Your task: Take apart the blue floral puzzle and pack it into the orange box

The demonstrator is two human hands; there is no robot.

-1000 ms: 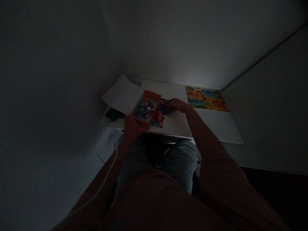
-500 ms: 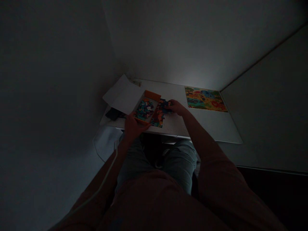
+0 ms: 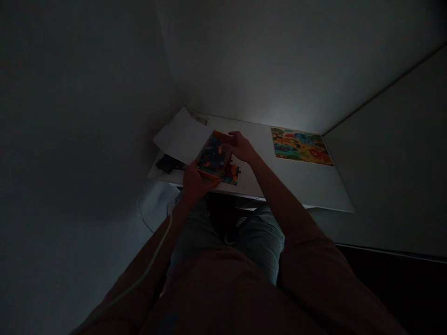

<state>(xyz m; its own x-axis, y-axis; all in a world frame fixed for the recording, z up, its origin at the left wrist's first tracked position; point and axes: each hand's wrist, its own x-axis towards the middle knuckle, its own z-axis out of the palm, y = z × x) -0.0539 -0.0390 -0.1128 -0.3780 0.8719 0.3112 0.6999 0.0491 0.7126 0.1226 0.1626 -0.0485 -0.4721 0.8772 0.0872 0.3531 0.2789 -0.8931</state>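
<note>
An orange-edged box (image 3: 210, 177) with jigsaw puzzle pieces (image 3: 209, 164) inside sits tilted to my view on the white table. My left hand (image 3: 196, 182) grips its near left corner, fingers along the near wall. At the far right of the box, my right hand (image 3: 240, 146) reaches over the rim with fingers bent. Dark blue joined puzzle pieces (image 3: 213, 150) are at its fingertips, blurred, inside or just above the box. A joined patch of orange and green puzzle pieces (image 3: 232, 174) lies on the table beside the box, partly covered by it.
A finished animal puzzle picture (image 3: 302, 146) lies at the right on the white table (image 3: 258, 181). Left of the box is a large white sheet (image 3: 185, 135), with a dark object (image 3: 167, 164) under its near edge. Walls enclose the table behind. The room is dim.
My right hand has moved left from the table to over the box, carrying the dark blue pieces off the joined patch. My left hand keeps its hold on the box.
</note>
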